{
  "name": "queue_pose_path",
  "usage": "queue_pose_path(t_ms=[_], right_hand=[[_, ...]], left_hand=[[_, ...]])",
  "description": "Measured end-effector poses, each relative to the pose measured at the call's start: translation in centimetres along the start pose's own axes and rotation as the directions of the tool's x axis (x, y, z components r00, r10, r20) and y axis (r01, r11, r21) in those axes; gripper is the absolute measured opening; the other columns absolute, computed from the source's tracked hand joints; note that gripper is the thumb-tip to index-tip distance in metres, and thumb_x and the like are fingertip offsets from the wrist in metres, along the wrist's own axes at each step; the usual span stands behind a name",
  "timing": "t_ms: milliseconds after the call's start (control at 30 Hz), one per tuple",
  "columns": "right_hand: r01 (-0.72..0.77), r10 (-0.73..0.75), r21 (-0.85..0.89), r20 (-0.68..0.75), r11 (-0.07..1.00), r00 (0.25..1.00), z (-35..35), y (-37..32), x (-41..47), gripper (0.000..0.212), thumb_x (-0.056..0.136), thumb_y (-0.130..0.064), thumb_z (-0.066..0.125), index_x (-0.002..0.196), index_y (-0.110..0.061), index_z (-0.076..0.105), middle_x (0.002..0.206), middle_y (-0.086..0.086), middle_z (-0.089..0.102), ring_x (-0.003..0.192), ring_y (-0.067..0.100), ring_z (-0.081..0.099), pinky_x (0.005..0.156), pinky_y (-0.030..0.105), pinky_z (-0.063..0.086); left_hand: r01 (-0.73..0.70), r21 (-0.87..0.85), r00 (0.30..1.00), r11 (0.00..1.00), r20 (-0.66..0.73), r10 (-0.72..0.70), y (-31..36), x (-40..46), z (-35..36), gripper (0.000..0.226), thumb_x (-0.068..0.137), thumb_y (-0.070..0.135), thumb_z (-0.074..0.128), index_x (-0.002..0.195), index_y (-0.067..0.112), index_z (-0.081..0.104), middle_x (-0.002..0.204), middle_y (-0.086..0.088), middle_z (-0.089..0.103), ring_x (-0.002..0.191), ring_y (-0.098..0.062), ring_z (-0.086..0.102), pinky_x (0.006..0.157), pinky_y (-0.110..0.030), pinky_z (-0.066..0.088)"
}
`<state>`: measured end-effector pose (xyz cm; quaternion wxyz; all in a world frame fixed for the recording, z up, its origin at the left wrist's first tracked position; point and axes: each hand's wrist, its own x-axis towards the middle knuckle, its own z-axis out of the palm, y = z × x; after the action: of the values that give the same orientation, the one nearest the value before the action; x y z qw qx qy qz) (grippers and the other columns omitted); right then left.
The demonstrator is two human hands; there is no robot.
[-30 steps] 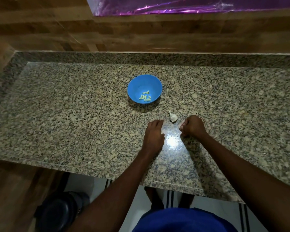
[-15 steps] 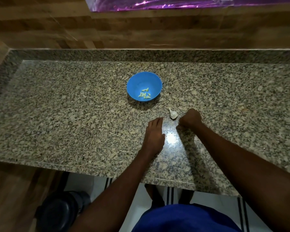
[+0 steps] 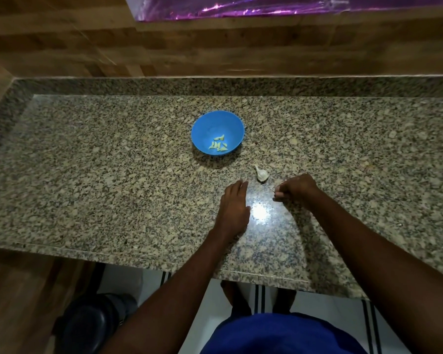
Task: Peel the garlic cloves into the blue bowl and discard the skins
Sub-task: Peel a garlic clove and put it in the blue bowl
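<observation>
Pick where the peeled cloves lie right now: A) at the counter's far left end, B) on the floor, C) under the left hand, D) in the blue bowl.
D: the pale cloves sit inside the bowl, beyond both hands; only a white garlic piece lies on the counter near them.

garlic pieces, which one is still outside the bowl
The white garlic piece with a stalk, lying on the counter; the yellowish peeled cloves sit inside the blue bowl.
</observation>
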<state>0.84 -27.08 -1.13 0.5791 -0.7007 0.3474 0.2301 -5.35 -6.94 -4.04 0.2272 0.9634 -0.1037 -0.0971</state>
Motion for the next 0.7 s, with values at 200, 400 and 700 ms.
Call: queue_pose_path(t_ms=[200, 400, 700], right_hand=[[-0.033, 0.013, -0.215, -0.094, 0.976, 0.995, 0.8, -0.7, 0.2, 0.017, 0.071, 0.002, 0.083, 0.070, 0.007, 0.067, 0.063, 0.017, 0.070, 0.048, 0.016, 0.069, 0.061, 0.032, 0.062], [0.209, -0.346, -0.656, -0.085, 0.725, 0.934, 1.6, -1.2, -1.6, 0.011, 0.067, -0.007, 0.078, 0.065, -0.001, 0.068, 0.051, 0.003, 0.052, 0.045, 0.011, 0.045, 0.041, 0.020, 0.029], [0.164, -0.201, 0.151, 0.280, 0.975, 0.939, -1.3, 1.0, -4.9, 0.003, 0.091, 0.012, 0.060, 0.088, 0.012, 0.061, 0.082, 0.033, 0.068, 0.067, 0.034, 0.073, 0.064, 0.050, 0.062]], left_hand=[[-0.013, 0.028, 1.000, 1.000, 0.001, 0.013, 0.1, -0.3, 0.1, 0.072, 0.096, 0.020, 0.058, 0.157, 0.006, 0.023, 0.164, -0.014, 0.022, 0.146, -0.033, 0.022, 0.118, -0.047, 0.028], [-0.017, 0.046, 0.999, 0.999, 0.040, 0.015, 0.5, -0.6, -0.3, 0.073, 0.095, 0.019, 0.057, 0.157, 0.005, 0.021, 0.164, -0.015, 0.020, 0.147, -0.033, 0.020, 0.119, -0.045, 0.026], [0.195, -0.641, 0.977, 0.742, 0.064, -0.202, 3.5, 0.3, -2.5, 0.021, 0.088, 0.021, 0.069, 0.108, 0.017, 0.075, 0.097, -0.005, 0.074, 0.084, -0.028, 0.073, 0.073, -0.047, 0.062]])
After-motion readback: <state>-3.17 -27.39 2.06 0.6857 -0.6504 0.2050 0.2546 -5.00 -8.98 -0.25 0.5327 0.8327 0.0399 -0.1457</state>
